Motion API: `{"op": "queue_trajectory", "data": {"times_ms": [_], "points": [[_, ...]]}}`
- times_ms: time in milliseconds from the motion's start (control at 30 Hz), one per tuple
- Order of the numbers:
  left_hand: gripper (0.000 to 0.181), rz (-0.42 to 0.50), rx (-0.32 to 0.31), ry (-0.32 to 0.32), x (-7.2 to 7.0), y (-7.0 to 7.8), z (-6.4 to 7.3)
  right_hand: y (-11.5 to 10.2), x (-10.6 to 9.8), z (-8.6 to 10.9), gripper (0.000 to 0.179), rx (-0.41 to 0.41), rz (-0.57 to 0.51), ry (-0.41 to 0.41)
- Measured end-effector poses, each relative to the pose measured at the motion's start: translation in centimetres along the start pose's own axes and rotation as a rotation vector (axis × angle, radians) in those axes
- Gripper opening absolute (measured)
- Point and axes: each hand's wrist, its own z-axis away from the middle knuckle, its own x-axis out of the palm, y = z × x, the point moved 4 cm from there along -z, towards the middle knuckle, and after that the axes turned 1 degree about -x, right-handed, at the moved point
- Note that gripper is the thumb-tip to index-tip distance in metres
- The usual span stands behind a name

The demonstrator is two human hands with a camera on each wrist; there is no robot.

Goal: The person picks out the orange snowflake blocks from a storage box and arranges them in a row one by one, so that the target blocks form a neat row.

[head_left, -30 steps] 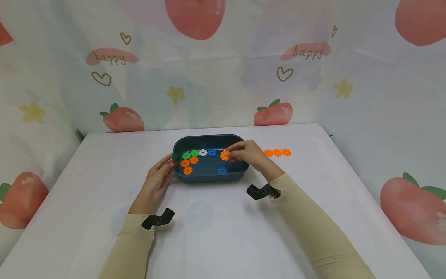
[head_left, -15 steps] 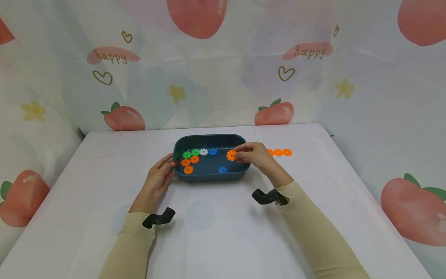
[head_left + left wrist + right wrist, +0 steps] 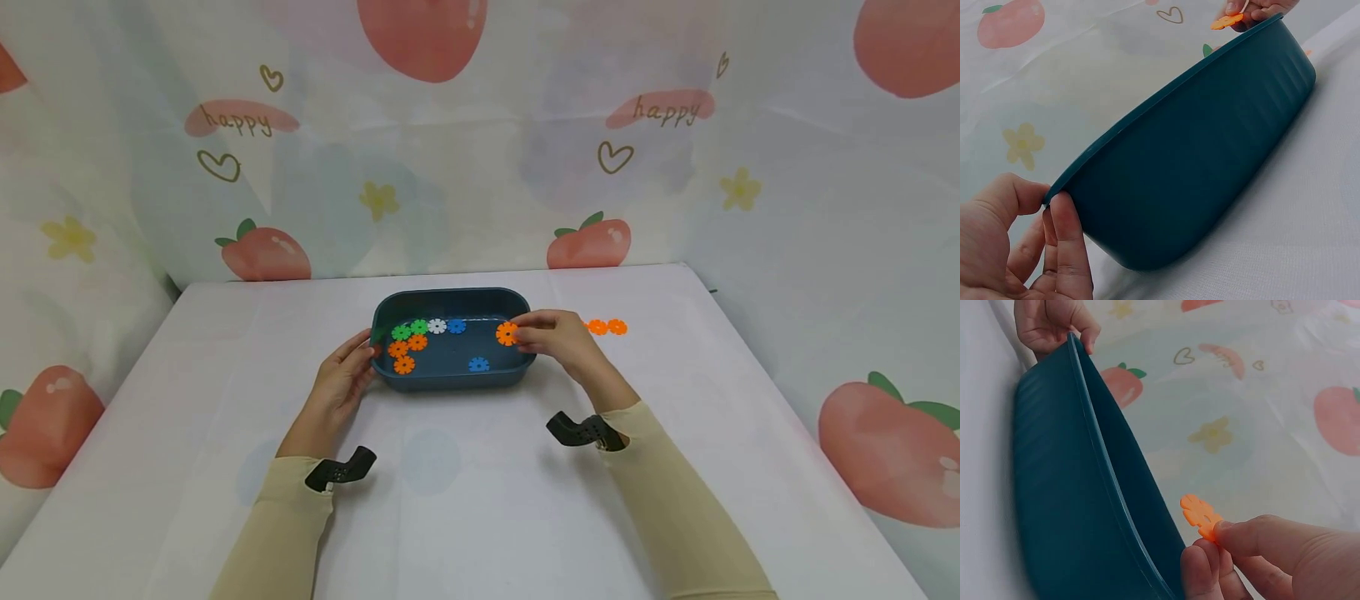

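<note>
A dark teal plastic tray (image 3: pixel 450 383) stands on the table. At its left end my left hand (image 3: pixel 339 387) pinches the rim between thumb and fingers, plainly seen in the left wrist view. My right hand (image 3: pixel 561 340) pinches an orange snowflake disc (image 3: pixel 1197 512) by its edge, above the right end of the tray. Inside the tray lie green discs (image 3: pixel 401 332), a white disc (image 3: pixel 437 327), a blue disc (image 3: pixel 456 327) at the back, several orange discs (image 3: pixel 404 365) at the left and another blue disc (image 3: pixel 478 364) near the front.
To the right of the tray, a row of orange discs (image 3: pixel 617 327) lies on the white tabletop (image 3: pixel 450 517), its left part hidden by my right hand. A printed curtain (image 3: pixel 465 167) hangs behind the table and at both sides.
My right hand has moved to the right with the orange disc, from well inside the tray toward its right rim. My left hand keeps its hold on the tray.
</note>
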Motion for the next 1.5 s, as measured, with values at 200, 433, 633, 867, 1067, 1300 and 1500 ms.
{"op": "queue_trajectory", "data": {"times_ms": [200,433,633,867,1067,1300,1500], "points": [[0.047,-0.004,-0.004,-0.003,0.0,0.0,0.1,0.3,-0.4,0.2,0.033,0.011,-0.022,0.012],[0.047,-0.012,-0.009,0.0,0.0,0.1,0.0,0.7,-0.6,0.2,0.034,0.015,-0.052,0.019],[0.047,-0.005,-0.009,-0.001,0.0,0.1,0.1,1.2,-1.0,0.1,0.034,0.009,-0.059,0.021],[0.047,-0.005,0.0,0.006,0.1,0.1,0.1,1.8,-2.1,0.1,0.036,0.0,-0.057,0.036],[0.048,-0.012,-0.001,0.001,0.1,0.2,0.1,2.5,-3.3,0.1,0.038,0.004,-0.086,0.058],[0.048,0.003,-0.008,-0.005,0.1,0.2,0.1,3.3,-4.4,-0.2,0.041,0.033,-0.12,0.068],[0.048,0.011,-0.017,0.006,0.0,0.2,0.0,4.4,-5.3,-0.6,0.042,0.069,-0.108,0.1]]}}
